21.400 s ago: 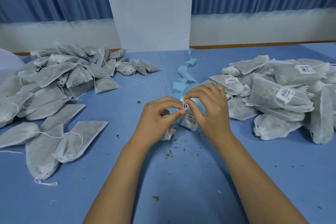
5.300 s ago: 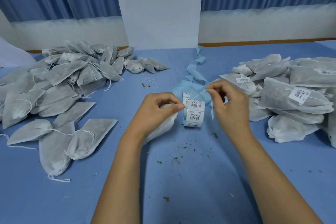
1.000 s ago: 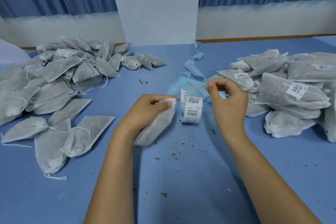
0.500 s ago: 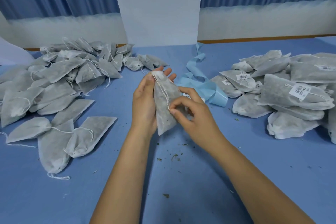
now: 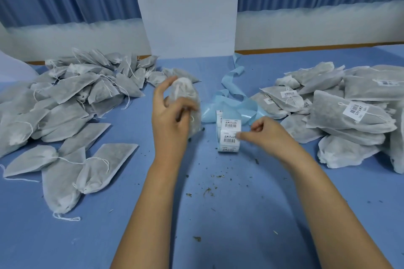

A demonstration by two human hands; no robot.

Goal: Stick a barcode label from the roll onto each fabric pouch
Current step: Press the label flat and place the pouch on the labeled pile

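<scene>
Since half a second ago the right grip (image 5: 270, 135) has left the fabric pouch (image 5: 185, 91) and dropped to the label roll (image 5: 229, 130) standing on the tabletop (image 5: 218, 214). Its fingers are curled at a barcode label (image 5: 229, 139), but through the blur I cannot tell if they pinch it. The left grip (image 5: 170, 118) clasps the pouch upright beside the roll, probably ready for sticking.
</scene>
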